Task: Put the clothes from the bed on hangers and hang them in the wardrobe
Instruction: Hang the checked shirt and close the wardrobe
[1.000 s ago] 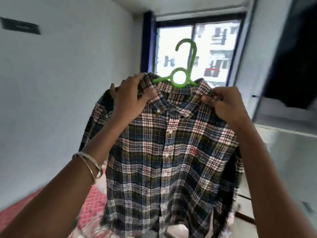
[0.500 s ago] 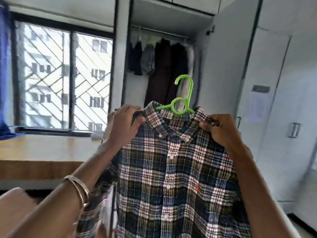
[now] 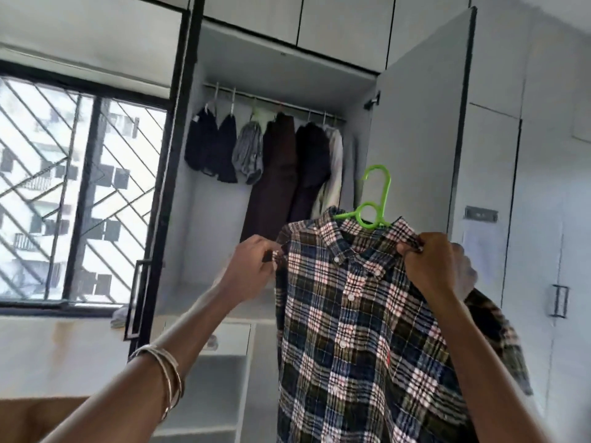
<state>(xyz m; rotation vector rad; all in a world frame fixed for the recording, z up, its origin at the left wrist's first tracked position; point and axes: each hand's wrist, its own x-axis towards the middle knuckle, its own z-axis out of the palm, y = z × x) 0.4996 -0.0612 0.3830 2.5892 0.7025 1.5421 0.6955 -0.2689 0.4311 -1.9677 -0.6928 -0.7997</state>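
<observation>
We hold the plaid shirt [image 3: 361,318] up in front of the open wardrobe [image 3: 281,68], one of our hands at each shoulder. Our left hand [image 3: 252,270] pinches the fabric at the shirt's left shoulder edge, fingers curled onto the cloth. Our right hand [image 3: 431,266] grips the right shoulder beside the collar, fingers closed over a fold of the plaid. The shirt sits on a green hanger [image 3: 374,203], whose hook rises above the collar and stands in front of the wardrobe's open right door [image 3: 415,139], below the level of the rail and touching nothing. The shirt front faces us, buttoned, and it hangs down past the lower edge of the view; its right sleeve trails behind our right forearm.

Farther in, the rail [image 3: 275,103] runs across the upper part of the wardrobe and carries a row of garments: two dark short pieces [image 3: 211,148] at the left, a grey striped one [image 3: 249,155] next, then long dark brown clothes [image 3: 278,174] and a pale one [image 3: 334,174] at the right end. Below them are white shelves [image 3: 220,372].

On the left is a barred window [image 3: 64,193] showing buildings outside. Two silver bangles [image 3: 166,375] circle our left wrist.
</observation>
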